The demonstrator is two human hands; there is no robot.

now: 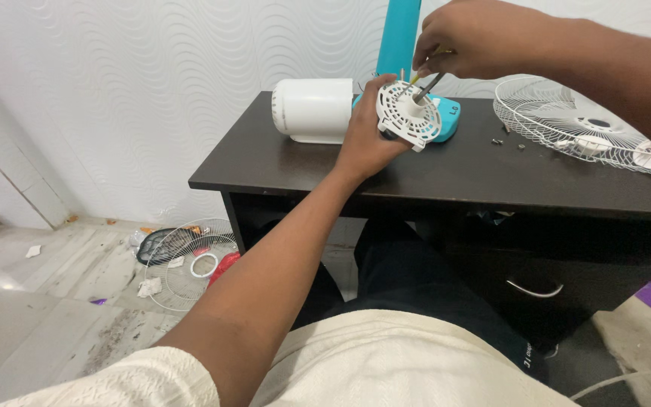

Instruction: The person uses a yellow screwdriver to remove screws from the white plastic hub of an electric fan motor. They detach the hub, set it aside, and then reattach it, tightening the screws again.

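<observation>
Hands working over dark desk [280,162] | left hand [367,139] is gripping white vented motor cover [407,114], fingers wrapped round its rim, above desk edge | right hand [465,38] is pinching screwdriver [427,84] into cover's centre | white motor housing [312,110] is lying just behind, wire fan guard [566,120] resting at right.

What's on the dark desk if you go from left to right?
White cylinder → left hand holding the round white fan part → small screws → wire fan guard.
</observation>
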